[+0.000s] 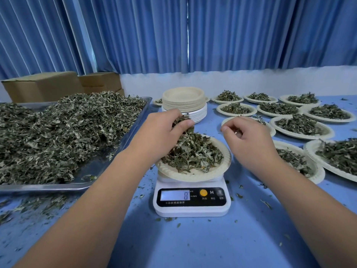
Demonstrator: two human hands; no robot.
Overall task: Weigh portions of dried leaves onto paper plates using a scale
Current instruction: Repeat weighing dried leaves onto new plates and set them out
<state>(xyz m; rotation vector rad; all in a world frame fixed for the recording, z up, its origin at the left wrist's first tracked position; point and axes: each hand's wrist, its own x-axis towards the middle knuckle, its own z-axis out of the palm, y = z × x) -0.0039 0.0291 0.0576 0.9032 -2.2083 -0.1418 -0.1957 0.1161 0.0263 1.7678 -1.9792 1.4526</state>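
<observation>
Two risks, as I judge it: the paper plate [193, 176] sits tilted and overhangs the small scale [191, 209], so a nudge from my wrist could tip it, and dropping a whole clump could overshoot the weight or spill dried leaves [193, 151] onto the table [193, 246]. My left hand [164, 130] grasps a clump just above the plate's heap. My right hand [245, 140] hovers beside the plate, fingers loosely curled, apparently empty.

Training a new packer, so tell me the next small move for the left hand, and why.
Probably loosen the grip of the left hand so a few dried leaves drop onto the paper plate, then read the scale. The hand holds a clump right above the plate's pile, and the display shows one digit, seemingly 8, so the portion may be unfinished.
</observation>
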